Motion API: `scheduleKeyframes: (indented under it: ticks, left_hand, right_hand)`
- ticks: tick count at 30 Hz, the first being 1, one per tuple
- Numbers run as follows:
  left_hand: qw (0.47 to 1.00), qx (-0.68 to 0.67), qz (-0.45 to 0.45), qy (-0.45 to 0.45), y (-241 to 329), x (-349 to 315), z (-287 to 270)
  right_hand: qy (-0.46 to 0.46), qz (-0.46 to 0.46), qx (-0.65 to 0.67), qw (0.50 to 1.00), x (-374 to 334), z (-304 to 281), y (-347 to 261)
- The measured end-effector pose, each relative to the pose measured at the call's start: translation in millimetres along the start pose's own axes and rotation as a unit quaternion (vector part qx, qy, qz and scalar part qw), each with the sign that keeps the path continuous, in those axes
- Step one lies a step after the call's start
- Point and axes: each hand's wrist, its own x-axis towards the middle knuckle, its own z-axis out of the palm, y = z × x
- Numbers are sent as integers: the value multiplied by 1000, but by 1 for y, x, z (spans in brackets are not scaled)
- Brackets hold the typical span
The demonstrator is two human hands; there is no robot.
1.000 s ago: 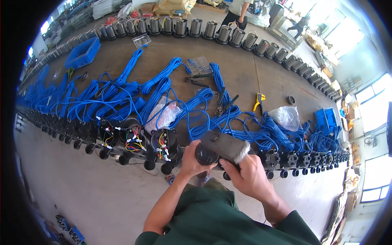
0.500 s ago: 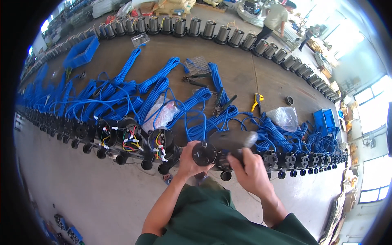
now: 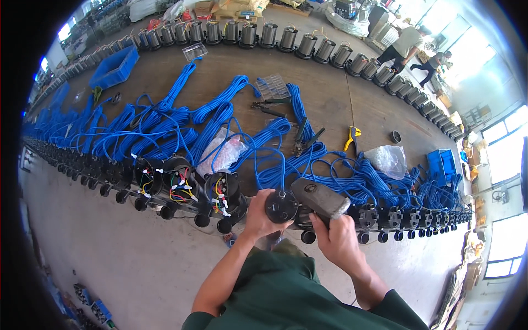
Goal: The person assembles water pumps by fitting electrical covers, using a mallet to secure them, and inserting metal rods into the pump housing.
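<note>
My left hand (image 3: pixel 258 218) is wrapped round the side of a black round cap (image 3: pixel 281 207) at the table's near edge. A blue cable (image 3: pixel 284 170) runs into the top of that cap. In my right hand (image 3: pixel 339 243) is a hammer (image 3: pixel 320 198) with a bulky, worn grey head. Its handle is mostly hidden by my fingers. The hammer head lies just right of the cap, close against it; whether they touch I cannot tell. To the left of my left hand stands an open black housing (image 3: pixel 235 201) with coloured wires and white connectors.
Coiled blue cables (image 3: pixel 212 140) cover much of the table. Yellow-handled pliers (image 3: pixel 352 138), a clear bag (image 3: pixel 386 161) and a blue bin (image 3: pixel 441 166) lie rightward. Steel cylinders (image 3: pixel 249 36) line the far edge. A co-worker (image 3: pixel 404 47) stands beyond.
The hammer, blurred before, now shows sharply beside the cap, its head turned more toward it. My left hand keeps its hold. The co-worker beyond the table appears farther right and bent forward.
</note>
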Motion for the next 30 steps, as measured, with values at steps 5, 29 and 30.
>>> scheduleKeyframes:
  ticks: [5, 29, 30]
  left_hand:
    - [1000, 11, -8, -8, 8, 10, 7]
    - [997, -73, -13, -18, -3, -4, 18]
    - [997, -71, -11, -22, -2, -4, 21]
  right_hand:
    - [-88, 103, -43, 990, -9, 33, 60]
    - [16, 86, 20, 996, -15, 13, 24]
    - [-2, 118, -9, 993, -20, 36, 48]
